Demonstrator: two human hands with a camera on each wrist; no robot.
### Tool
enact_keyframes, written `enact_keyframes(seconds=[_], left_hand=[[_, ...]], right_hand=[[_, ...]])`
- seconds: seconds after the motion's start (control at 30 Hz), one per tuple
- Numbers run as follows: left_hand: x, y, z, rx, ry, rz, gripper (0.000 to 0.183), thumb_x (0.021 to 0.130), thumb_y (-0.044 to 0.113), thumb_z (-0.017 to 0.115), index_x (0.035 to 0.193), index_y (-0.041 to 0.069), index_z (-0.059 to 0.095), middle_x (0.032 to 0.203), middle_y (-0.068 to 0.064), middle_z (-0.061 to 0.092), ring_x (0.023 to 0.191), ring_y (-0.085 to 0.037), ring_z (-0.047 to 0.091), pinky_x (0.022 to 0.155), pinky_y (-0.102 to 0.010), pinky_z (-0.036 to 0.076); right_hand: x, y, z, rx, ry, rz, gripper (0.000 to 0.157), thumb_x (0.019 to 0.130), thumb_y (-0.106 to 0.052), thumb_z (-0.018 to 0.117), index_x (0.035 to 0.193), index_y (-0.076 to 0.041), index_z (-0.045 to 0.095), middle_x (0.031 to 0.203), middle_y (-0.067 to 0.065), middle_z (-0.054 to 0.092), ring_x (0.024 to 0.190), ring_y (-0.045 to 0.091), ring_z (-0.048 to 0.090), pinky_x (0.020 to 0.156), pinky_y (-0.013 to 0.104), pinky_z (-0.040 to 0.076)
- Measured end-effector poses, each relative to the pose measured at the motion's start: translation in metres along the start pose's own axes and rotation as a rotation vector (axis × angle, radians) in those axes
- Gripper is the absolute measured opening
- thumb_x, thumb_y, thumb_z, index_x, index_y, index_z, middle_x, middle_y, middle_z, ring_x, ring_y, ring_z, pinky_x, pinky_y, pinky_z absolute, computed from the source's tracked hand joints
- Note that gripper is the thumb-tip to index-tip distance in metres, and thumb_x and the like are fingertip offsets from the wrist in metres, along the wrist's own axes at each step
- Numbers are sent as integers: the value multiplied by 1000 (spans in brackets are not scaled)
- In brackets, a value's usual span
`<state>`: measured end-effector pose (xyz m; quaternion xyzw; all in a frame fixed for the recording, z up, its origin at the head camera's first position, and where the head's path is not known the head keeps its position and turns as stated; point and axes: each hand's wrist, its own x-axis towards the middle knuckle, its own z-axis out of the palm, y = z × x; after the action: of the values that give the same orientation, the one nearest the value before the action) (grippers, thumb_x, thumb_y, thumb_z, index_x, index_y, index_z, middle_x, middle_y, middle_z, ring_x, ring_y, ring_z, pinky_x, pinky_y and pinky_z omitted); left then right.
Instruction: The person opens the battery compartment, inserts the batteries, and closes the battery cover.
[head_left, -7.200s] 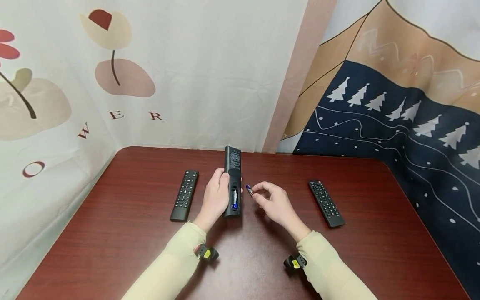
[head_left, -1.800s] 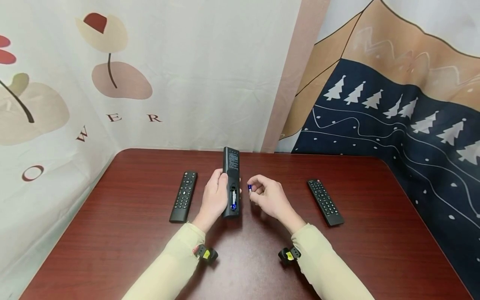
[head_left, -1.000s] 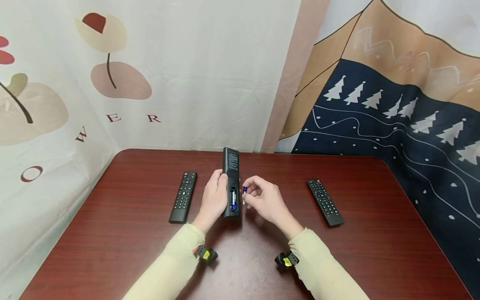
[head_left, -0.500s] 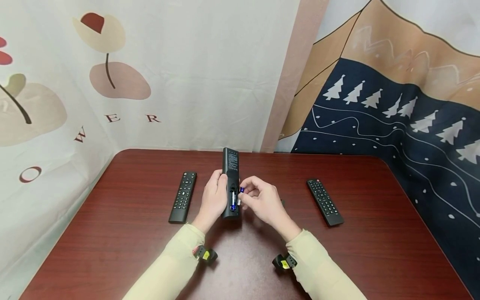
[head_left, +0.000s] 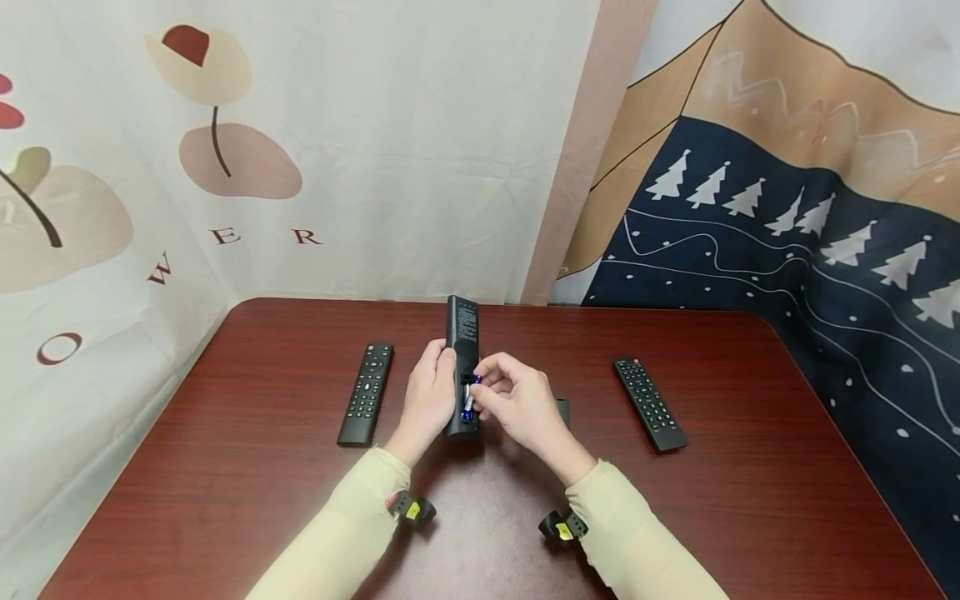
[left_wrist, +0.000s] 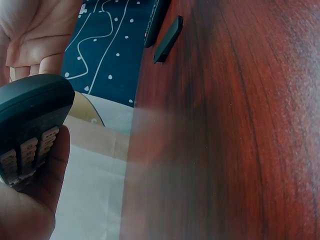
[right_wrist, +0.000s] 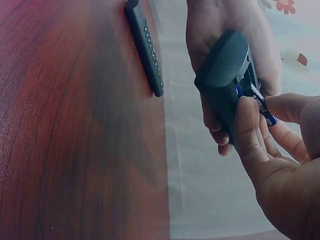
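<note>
A black remote control (head_left: 463, 329) is gripped in my left hand (head_left: 431, 392), its labelled back facing up and its battery compartment uncovered. One battery (head_left: 467, 413) lies inside the compartment. My right hand (head_left: 519, 402) pinches a second blue-and-silver battery (right_wrist: 260, 102) between thumb and fingers, tilted at the compartment's opening. In the left wrist view the remote's button side shows, with my left fingers wrapped under it. Partly hidden behind my right hand, a small dark battery cover (left_wrist: 169, 40) lies on the table.
To the left, another black remote (head_left: 366, 395) lies buttons up on the reddish-brown table (head_left: 247, 467). A third remote (head_left: 650, 406) lies at the right. Printed curtains (head_left: 420, 150) hang behind the table's far edge.
My right hand has moved left with the battery, from beside the remote to over its compartment. The dark cover behind that hand has come into view. My left hand and the remote have barely moved.
</note>
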<state>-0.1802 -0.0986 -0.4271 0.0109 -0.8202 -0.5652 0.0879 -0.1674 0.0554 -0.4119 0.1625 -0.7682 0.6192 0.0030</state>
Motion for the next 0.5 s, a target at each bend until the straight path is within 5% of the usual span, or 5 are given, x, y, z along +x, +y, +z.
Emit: enact_keyframes(seconds=[0.27,0.5], left_hand=[[0,0,1,-10,-11,-10,34,110,26,39,129,7,61,111,-18,70,95,-31,64,84,-43,50],[0,1,1,-8,-11,-8,34,110,26,40,129,7,62,110,-18,70,95,-31,64,84,-42,50]], right_hand=[[-1,0,2,-39,9,-11,13,92,1,74,103,-1,67,86,15,68,67,23,70,62,51,60],[-1,0,1,-111,19,-19,12,91,-2,75,102,-5,69,86,10,70,69,13,66,60,27,58]])
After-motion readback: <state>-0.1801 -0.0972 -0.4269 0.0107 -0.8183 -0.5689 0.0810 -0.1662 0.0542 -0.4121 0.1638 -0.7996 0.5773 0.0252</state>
